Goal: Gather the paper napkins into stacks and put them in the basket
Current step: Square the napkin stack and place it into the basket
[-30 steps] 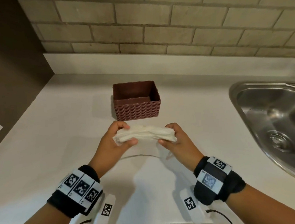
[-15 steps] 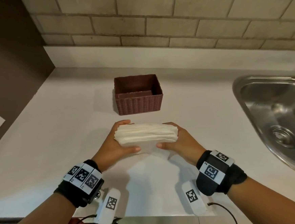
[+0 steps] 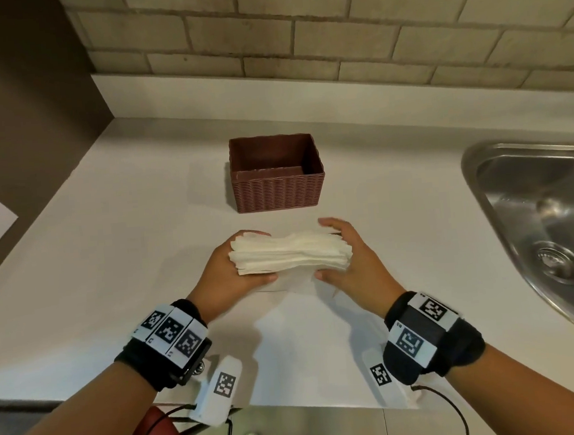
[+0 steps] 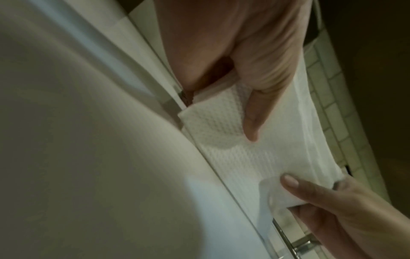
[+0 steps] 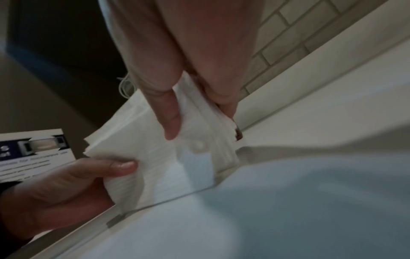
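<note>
The left hand [image 3: 230,273] grips the left end of a stack of white paper napkins [image 3: 290,254], thumb on the near face and fingers wrapped behind. The right hand [image 3: 352,263] pinches the right end the same way, its thumb pressed to the near face and fingers reaching over the far edge. In the left wrist view the left thumb [image 4: 255,112] lies flat on the embossed paper; in the right wrist view the right thumb [image 5: 170,121] does likewise. The stack is held between both hands just above the white counter [image 3: 110,258], its layers slightly fanned at the ends. Directly beyond it, near but apart, stands the brown woven basket [image 3: 278,190], open side up. A steel sink [image 3: 546,217] sits well off to the right, and a brick-tiled wall [image 3: 298,34] rises behind the counter
</note>
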Available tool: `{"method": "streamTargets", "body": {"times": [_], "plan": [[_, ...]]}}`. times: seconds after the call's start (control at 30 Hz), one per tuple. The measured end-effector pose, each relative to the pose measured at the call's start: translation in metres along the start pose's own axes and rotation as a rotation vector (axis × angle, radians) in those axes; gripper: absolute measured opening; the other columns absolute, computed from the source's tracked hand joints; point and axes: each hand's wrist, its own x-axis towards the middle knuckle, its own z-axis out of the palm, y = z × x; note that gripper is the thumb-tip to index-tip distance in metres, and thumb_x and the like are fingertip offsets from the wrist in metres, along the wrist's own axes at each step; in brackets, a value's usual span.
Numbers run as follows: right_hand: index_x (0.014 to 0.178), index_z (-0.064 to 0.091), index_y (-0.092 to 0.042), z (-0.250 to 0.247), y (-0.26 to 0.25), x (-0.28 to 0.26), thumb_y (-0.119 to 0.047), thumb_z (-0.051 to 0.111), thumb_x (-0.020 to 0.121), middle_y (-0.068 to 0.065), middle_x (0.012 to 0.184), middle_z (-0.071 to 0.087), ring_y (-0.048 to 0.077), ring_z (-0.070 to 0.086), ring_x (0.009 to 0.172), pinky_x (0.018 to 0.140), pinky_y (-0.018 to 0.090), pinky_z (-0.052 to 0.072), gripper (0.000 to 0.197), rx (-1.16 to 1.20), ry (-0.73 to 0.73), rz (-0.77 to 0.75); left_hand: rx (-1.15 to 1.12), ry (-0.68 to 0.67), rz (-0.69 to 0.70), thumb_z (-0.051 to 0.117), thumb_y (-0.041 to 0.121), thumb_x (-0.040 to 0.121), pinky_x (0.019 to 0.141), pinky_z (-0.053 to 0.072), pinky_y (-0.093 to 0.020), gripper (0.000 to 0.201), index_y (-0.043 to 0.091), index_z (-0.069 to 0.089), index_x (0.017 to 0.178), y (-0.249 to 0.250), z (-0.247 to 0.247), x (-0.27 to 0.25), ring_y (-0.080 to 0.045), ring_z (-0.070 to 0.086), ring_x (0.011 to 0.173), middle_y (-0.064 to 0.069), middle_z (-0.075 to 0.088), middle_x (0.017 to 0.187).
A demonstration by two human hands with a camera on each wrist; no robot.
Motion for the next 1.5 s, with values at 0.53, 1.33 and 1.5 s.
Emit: {"method": "streamTargets", "body": {"times": [0.53,1.33,1.5], "plan": [[0.149,0.009,-0.018,0.008,-0.005,-0.002,-0.014,0.056,0.090,0.011,0.142,0.034,0.026,0.047,0.121,0.099,0.028,0.038,0.075,-0.605,-0.115,-0.102,0.044,0.001,-0.029,0.081,0.000,0.064,0.065,0.049,-0.008,0.040,0.014,0.060,0.094,-0.002,0.006,-0.001,-0.003,0.060,0.077,-0.001,0.064,0.087],[0.125,0.050,-0.022,0.004,-0.012,0.012,-0.024,0.083,0.063,-0.001,0.121,0.065,0.012,0.061,0.112,0.095,0.032,0.049,0.070,0.194,-0.098,0.200,-0.075,0.009,-0.088,0.083,0.034,0.063,0.088,0.054,-0.028,0.052,0.022,0.064,0.110,0.017,-0.016,-0.008,-0.012,0.066,0.102,0.001,0.072,0.109],[0.122,0.056,-0.016,0.002,-0.041,0.023,-0.020,0.065,0.080,0.005,0.118,0.067,0.022,0.066,0.105,0.092,0.042,0.052,0.042,0.433,-0.078,0.297,-0.130,0.020,-0.079,0.066,0.035,0.072,0.090,0.052,-0.029,0.055,0.020,0.051,0.123,0.048,-0.022,0.001,-0.013,0.063,0.107,0.003,0.065,0.118]]}}
